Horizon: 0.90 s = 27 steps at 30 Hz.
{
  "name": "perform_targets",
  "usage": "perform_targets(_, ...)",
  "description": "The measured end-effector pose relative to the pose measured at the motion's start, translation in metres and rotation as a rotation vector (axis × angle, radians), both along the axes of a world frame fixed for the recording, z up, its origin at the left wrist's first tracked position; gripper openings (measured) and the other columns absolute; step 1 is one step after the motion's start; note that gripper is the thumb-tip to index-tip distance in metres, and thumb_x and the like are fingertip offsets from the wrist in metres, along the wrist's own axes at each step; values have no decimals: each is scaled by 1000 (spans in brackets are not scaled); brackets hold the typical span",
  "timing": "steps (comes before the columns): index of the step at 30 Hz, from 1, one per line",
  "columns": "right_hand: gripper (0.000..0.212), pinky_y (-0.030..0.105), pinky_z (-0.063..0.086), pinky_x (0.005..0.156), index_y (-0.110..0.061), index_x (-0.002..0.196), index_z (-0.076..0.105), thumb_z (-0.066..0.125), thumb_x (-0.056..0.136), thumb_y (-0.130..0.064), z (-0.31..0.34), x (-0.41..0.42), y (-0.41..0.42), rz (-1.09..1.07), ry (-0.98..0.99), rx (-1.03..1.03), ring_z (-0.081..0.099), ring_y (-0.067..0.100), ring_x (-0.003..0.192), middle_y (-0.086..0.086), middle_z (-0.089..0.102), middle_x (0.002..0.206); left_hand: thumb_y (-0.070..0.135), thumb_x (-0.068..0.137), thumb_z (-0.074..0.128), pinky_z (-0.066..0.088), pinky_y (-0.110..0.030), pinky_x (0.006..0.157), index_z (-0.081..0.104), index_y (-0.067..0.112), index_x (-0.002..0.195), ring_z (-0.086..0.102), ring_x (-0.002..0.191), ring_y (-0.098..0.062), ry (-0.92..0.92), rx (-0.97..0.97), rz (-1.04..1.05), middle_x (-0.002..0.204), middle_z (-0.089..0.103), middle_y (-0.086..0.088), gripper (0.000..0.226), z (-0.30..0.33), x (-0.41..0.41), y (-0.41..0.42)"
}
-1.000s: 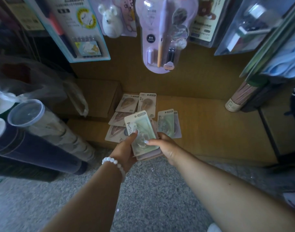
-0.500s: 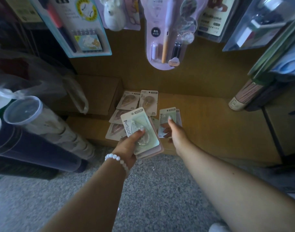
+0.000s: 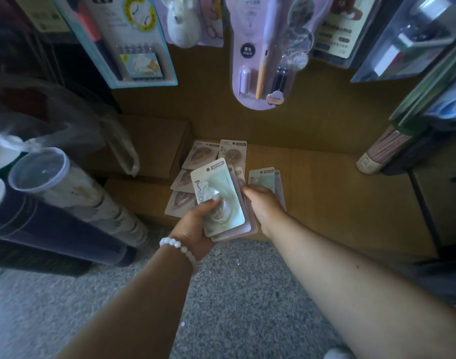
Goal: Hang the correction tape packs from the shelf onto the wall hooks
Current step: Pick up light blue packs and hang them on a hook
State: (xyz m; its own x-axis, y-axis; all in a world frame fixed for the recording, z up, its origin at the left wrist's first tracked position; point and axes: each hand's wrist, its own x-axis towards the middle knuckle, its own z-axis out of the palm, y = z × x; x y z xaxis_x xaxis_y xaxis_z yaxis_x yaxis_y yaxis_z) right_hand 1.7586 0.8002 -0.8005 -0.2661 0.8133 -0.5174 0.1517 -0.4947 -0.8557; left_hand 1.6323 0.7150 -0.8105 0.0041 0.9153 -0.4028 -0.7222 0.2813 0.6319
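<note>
My left hand (image 3: 196,225) grips a fanned stack of correction tape packs (image 3: 219,200), a pale green one on top, held just above the front edge of the wooden shelf (image 3: 325,193). My right hand (image 3: 264,203) lies right of the stack, on a green pack (image 3: 263,177) that rests on the shelf. Its fingers curl over the pack's lower part, and the fingertips are partly hidden behind the stack. Several brown packs (image 3: 230,154) lie on the shelf behind and left of the stack. No wall hook shows plainly.
Blister packs hang above: a purple pen set (image 3: 265,60) and a blue-framed set (image 3: 123,42). Capped paper rolls (image 3: 40,174) and a plastic bag lean at the left, beside a cardboard box (image 3: 149,146). Another roll (image 3: 377,156) lies at the right. Grey carpet (image 3: 234,294) lies below.
My right hand left the held stack, reached out to the green pack on the shelf, and now curls over it, closer to the stack. My left hand kept its hold.
</note>
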Motion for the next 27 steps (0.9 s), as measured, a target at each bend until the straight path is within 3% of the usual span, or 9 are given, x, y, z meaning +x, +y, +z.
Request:
perform_targets(3, 19, 37, 50, 82, -15, 76, 69, 62, 89, -27, 11, -5, -3, -41, -47, 33, 68, 32, 95, 13, 73, 92, 24, 66, 86, 53, -44, 80, 64, 4, 119, 70, 97, -30, -46, 87, -9, 109, 69, -16, 61, 19, 0, -5)
perform_targets(7, 29, 35, 45, 74, -6, 77, 66, 62, 86, -32, 34, -6, -11, -113, -19, 130, 67, 32, 81, 26, 68, 95, 18, 65, 85, 58, -53, 71, 61, 2, 117, 73, 89, -35, -66, 78, 40, 106, 70, -20, 59, 50, -3, -16)
perform_targets(11, 26, 37, 48, 75, -24, 61, 68, 64, 83, -37, 65, -5, -23, -139, 46, 189, 67, 29, 85, 5, 71, 77, 18, 82, 66, 54, -51, 89, 63, 3, 116, 71, 91, -31, 6, 75, 118, 107, 68, -17, 36, 81, -8, -27)
perform_targets(15, 22, 31, 48, 74, -23, 72, 65, 59, 93, -24, 100, -2, -37, -66, 118, 243, 65, 20, 83, -4, 69, 79, 19, 85, 55, 62, -39, 65, 76, 4, 91, 74, 76, -26, -26, 144, 106, 87, 75, -12, 26, 123, -5, -44)
perform_targets(17, 16, 32, 49, 78, -24, 82, 66, 56, 94, -26, 117, -1, -46, 7, 116, 260, 64, 22, 92, 0, 70, 92, 20, 84, 55, 63, -39, 66, 79, 6, 85, 75, 75, -25, -29, 170, 117, 86, 76, -11, 28, 142, -6, -52)
perform_targets(21, 15, 42, 51, 89, -22, 88, 69, 55, 94, -23, 147, 3, -61, 18, 145, 288, 65, 27, 98, 6, 71, 99, 18, 81, 58, 61, -39, 61, 65, 4, 104, 75, 75, -26, -20, 217, 169, 87, 75, -12, 28, 179, -9, -69)
perform_targets(25, 20, 26, 50, 70, -21, 80, 70, 57, 93, -13, 183, 4, -77, -10, 187, 418, 66, 11, 78, -6, 72, 81, 18, 82, 59, 61, -38, 62, 62, 3, 111, 74, 76, -25, 1, 258, 196, 89, 75, -12, 32, 210, -13, -84)
perform_targets(27, 14, 27, 45, 70, -12, 79, 70, 60, 90, -13, 198, 3, -81, -28, 176, 485, 63, 13, 74, -2, 70, 76, 18, 81, 60, 62, -36, 63, 64, 5, 107, 75, 76, -24, 16, 290, 215, 88, 75, -10, 30, 226, -15, -90)
